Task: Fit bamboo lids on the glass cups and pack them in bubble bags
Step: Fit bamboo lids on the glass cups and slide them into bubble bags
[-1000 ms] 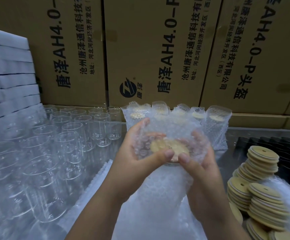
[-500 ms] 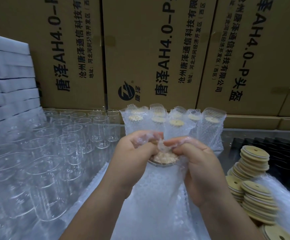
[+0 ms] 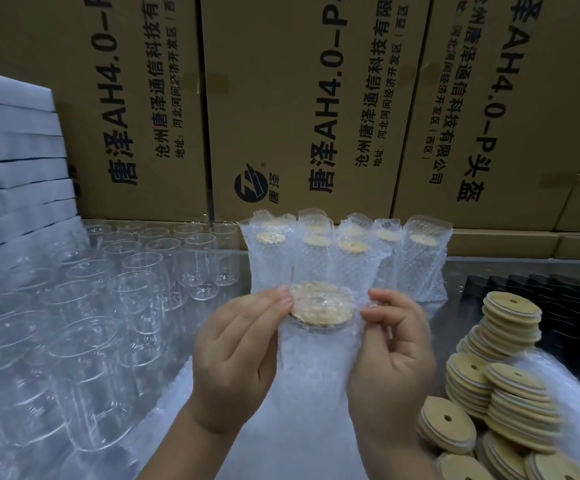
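Left hand (image 3: pixel 236 348) on bubble-bagged, bamboo-lidded cup (image 3: pixel 321 308)

Left hand (image 3: pixel 236 351) and right hand (image 3: pixel 390 355) hold bubble-bagged glass cup (image 3: pixel 316 348), round bamboo lid (image 3: pixel 321 306) on top (bag folded over); bagged cups (image 3: pixel 337 258) behind.

Light: is spreading evenly, fairly bright.
Glare: glass cups (image 3: pixel 84 306) at left are glinting.
Edges: cartons (image 3: pixel 302 98) are bowing outward.

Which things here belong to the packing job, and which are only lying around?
Job:
- bagged cup, held by left hand and right hand
- bare glass cups
- bamboo lids
- packed cups

Lying around:
- cardboard boxes
- white foam sheets
- black tray
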